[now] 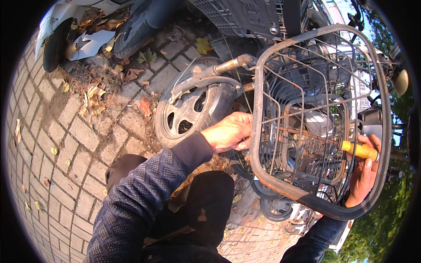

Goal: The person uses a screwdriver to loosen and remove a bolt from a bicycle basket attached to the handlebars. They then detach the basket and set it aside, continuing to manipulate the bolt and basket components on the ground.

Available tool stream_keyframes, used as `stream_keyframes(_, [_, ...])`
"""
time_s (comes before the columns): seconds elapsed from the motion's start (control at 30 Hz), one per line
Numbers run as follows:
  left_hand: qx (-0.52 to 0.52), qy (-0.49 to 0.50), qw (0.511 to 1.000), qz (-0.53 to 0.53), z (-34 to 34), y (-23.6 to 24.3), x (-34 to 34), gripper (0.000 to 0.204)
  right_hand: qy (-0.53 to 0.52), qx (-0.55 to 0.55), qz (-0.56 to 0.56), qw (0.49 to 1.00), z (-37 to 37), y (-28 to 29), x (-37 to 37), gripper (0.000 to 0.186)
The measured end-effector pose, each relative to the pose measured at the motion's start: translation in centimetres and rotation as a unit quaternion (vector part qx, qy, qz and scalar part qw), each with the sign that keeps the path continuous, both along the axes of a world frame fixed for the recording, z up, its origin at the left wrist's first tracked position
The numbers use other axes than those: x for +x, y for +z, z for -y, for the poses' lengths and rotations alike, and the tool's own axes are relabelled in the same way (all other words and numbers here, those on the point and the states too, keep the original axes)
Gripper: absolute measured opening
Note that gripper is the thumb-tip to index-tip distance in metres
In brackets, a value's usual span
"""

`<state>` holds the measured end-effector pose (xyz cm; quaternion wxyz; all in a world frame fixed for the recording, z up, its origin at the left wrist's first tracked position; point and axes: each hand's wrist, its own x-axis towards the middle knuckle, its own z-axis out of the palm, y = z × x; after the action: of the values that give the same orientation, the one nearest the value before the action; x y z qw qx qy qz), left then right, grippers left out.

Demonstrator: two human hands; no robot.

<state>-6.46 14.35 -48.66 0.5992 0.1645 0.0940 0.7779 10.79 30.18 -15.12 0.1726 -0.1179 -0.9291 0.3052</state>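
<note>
A rusty wire basket [258, 74] fills the right side of the view, in front of a small wheel [184, 120] with a metal fork. My left hand [229, 133] is closed at the basket's left side, its fingertips by the bars; what they grip is hidden. My right hand [366, 175], at the basket's right, holds the yellow handle of a screwdriver [359, 150]. The screwdriver's rusty shaft runs leftward through the bars toward my left hand.
Paving [83, 127] with fallen leaves spreads at left. Another tire [57, 46] and torn white sheet [94, 44] lie at the upper left. A dark perforated panel [241, 17] hangs above. More wheels [274, 210] stand below the basket, and my knees [210, 197] are underneath.
</note>
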Motion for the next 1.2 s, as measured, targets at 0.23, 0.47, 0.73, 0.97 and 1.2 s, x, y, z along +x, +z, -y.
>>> stream_keyframes(0.23, [-0.034, 0.000, 0.999, 0.025, 0.2, 0.2, -0.1, 0.018, -0.088, 0.079, -0.043, 0.992, 0.7, -0.5, 0.2, 0.045])
stream_keyframes(0.47, [-0.021, 0.002, 1.000, 0.009, 0.1, -0.5, -0.6, 0.017, -0.053, 0.070, -0.042, 0.995, -0.2, -0.3, 0.5, 0.046])
stream_keyframes(0.73, [-0.018, 0.022, 0.999, 0.039, 0.0, 0.2, -0.3, 0.020, -0.084, 0.093, -0.111, 0.986, -1.1, -0.2, 0.6, 0.046])
stream_keyframes(0.97, [-0.063, -0.008, 0.995, 0.081, 0.0, 0.3, 0.2, 0.014, -0.095, 0.135, -0.151, 0.975, -3.0, 0.8, 1.7, 0.042])
stream_keyframes(1.2, [-0.026, -0.004, 0.994, 0.103, -0.2, -0.6, 0.1, 0.018, -0.128, 0.197, -0.198, 0.951, -3.6, 1.0, 1.8, 0.037])
